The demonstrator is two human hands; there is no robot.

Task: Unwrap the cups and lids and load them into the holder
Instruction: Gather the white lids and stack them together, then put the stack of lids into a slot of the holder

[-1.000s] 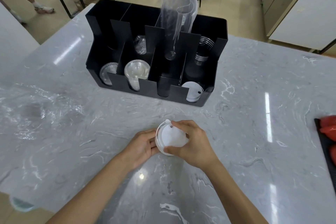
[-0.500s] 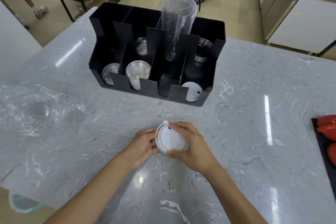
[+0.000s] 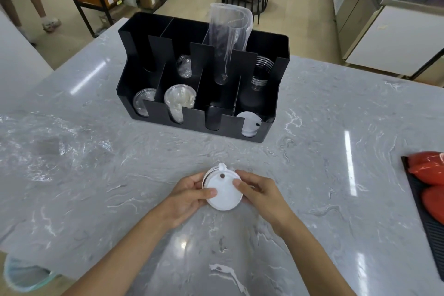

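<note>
Over grey marble counter (image 3: 324, 127), left hand (image 3: 186, 197) and right hand (image 3: 262, 193) grip stacked round white lids (image 3: 223, 191).

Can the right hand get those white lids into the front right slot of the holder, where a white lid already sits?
Probably yes. The marble counter between the right hand and the holder looks bare, and that slot is open at the top and front, with one white lid inside. Both hands hold the white lids.

Lid stack (image 3: 223, 191) turned flat face up; right hand (image 3: 260, 193) shifted to rim (thumbs now on top).
</note>
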